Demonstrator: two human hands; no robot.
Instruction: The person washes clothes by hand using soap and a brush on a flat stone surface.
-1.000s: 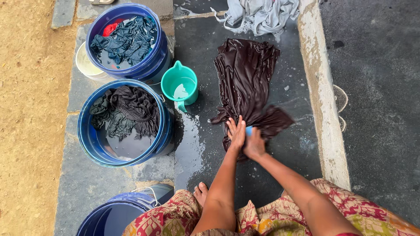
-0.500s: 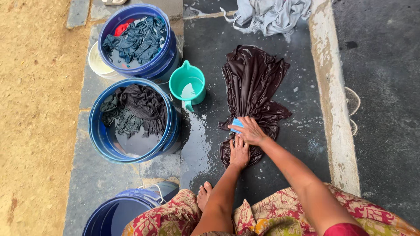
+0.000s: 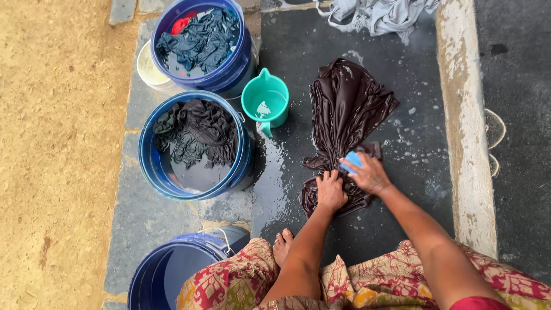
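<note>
A wet dark brown garment [image 3: 346, 112] lies spread on the dark stone slab [image 3: 402, 218]. My left hand [image 3: 331, 192] presses down on and bunches its near end. My right hand [image 3: 367, 172] holds a small blue soap bar [image 3: 350, 161] against the cloth just to the right of the left hand. Soap suds speckle the slab around the garment.
Two blue buckets with soaking dark clothes [image 3: 198, 143] [image 3: 204, 43] stand at the left, a teal jug [image 3: 265, 103] between them and the garment. A third blue bucket [image 3: 172, 270] sits near my foot [image 3: 282, 247]. Grey cloth [image 3: 381, 12] lies beyond; a pale curb [image 3: 464, 126] runs along the right.
My right hand with the soap has slid to the right across the cloth. My left hand has gathered the near end of the garment. The view has shifted left.
</note>
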